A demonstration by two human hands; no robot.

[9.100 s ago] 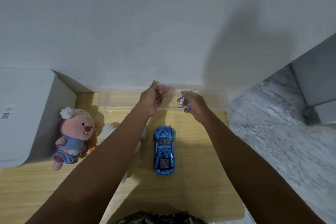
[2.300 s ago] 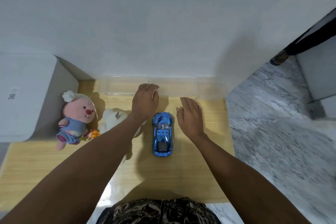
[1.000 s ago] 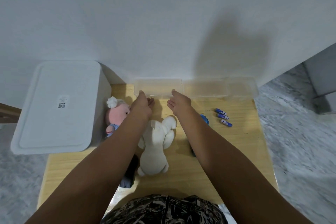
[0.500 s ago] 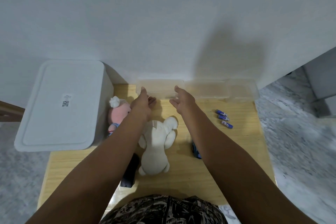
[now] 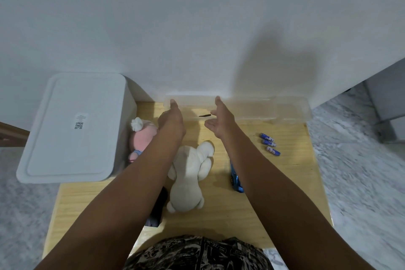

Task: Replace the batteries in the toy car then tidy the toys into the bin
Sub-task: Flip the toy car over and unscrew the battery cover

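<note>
My left hand [image 5: 172,120] and my right hand [image 5: 220,119] reach toward the left end of a clear plastic tray [image 5: 252,108] standing against the wall. Fingers on both are straight and hold nothing. A small dark item [image 5: 205,115] lies in the tray between them. The blue toy car [image 5: 236,177] sits on the wooden table [image 5: 274,182], mostly hidden under my right forearm. Three blue batteries [image 5: 270,144] lie to its right. A white plush [image 5: 189,180] lies between my arms. A pink plush [image 5: 142,138] leans by the white lidded bin [image 5: 70,129].
A dark flat object [image 5: 156,210] lies on the table under my left forearm. The white bin stands at the table's left, its lid on. Marble floor surrounds the table on the right and left.
Both hands have moved forward from above the white plush to the tray's left end, spreading a little apart. The view shifted left since 2.3 s ago, bringing the bin and batteries into sight.
</note>
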